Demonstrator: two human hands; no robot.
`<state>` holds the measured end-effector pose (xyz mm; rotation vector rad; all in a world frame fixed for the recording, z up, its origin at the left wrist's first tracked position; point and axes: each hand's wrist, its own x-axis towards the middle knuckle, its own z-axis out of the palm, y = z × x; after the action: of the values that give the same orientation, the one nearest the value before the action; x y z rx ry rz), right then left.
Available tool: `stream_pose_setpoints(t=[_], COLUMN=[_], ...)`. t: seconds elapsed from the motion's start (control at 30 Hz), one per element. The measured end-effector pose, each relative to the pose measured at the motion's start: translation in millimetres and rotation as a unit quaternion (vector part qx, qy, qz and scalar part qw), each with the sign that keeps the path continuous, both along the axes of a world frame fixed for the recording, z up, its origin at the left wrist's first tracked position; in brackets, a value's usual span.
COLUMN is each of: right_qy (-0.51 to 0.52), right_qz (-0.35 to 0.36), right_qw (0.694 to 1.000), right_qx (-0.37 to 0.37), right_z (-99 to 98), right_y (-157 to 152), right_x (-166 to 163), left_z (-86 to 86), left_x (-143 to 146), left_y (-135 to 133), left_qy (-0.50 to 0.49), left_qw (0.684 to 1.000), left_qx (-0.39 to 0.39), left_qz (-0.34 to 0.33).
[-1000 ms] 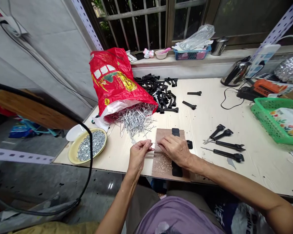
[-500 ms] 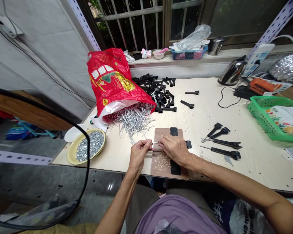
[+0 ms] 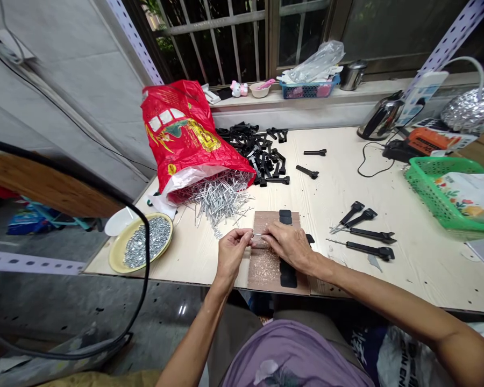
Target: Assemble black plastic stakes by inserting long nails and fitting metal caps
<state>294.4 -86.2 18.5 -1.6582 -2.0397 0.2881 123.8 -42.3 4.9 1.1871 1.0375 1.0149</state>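
Observation:
Between my two hands runs a thin metal rod point(image 3: 257, 235), held level above a brown board point(image 3: 260, 275) sprinkled with pale crumbs. My left hand point(image 3: 230, 253) pinches the rod's left end with thumb and fingertips; any small piece there is hidden. Closed over its other end, my right hand point(image 3: 291, 246) hides whatever else it grips. Black pads point(image 3: 288, 275) line the board's right side. Loose metal rods point(image 3: 220, 200) spill from a red bag point(image 3: 191, 126) beyond my left hand. A yellow bowl point(image 3: 113, 259) of small shiny metal pieces stands to the left.
Black plastic parts point(image 3: 266, 153) are heaped behind the board, with two lying apart. Several black handles with metal rods point(image 3: 369, 234) lie to the right. A green basket point(image 3: 431, 207), a kettle point(image 3: 381, 118) and an orange box point(image 3: 433, 141) stand farther right. A black cable point(image 3: 147, 252) hangs at left.
The view has shifted slightly. Both hands stay almost in place, still holding the rod between them, with only a slight change at the fingers.

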Motion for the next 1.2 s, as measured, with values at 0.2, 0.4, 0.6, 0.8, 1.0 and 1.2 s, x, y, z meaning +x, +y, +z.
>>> stream_pose_setpoints(t=[0.2, 0.4, 0.6, 0.8, 1.0, 1.2], right_qy=[0.023, 0.037, -0.054, -0.089, -0.067, -0.065], right_qz=[-0.002, 0.023, 0.045, 0.249, 0.218, 0.191], right_qw=[1.000, 0.999, 0.997, 0.963, 0.973, 0.979], right_qx=[-0.018, 0.000, 0.026, 0.045, 0.040, 0.039], right_z=[-4.1, -10.6, -23.6, -32.8, -27.5, -22.7], right_y=[-2, 8, 15, -8, -14, -13], right_x=[2, 50, 104, 101, 98, 100], left_z=[-2.0, -6.8, -9.0, -18.9, -21.8, -23.3], left_x=[4, 19, 31, 38, 39, 41], left_y=[1, -3, -10, -13, -13, -12], left_qy=[-0.005, -0.052, -0.007, 0.084, 0.100, 0.106], left_qw=[1.000, 0.993, 0.996, 0.996, 0.995, 0.994], left_qx=[-0.013, -0.089, -0.068, -0.023, -0.015, 0.005], left_qz=[-0.013, -0.063, -0.053, -0.015, 0.005, 0.006])
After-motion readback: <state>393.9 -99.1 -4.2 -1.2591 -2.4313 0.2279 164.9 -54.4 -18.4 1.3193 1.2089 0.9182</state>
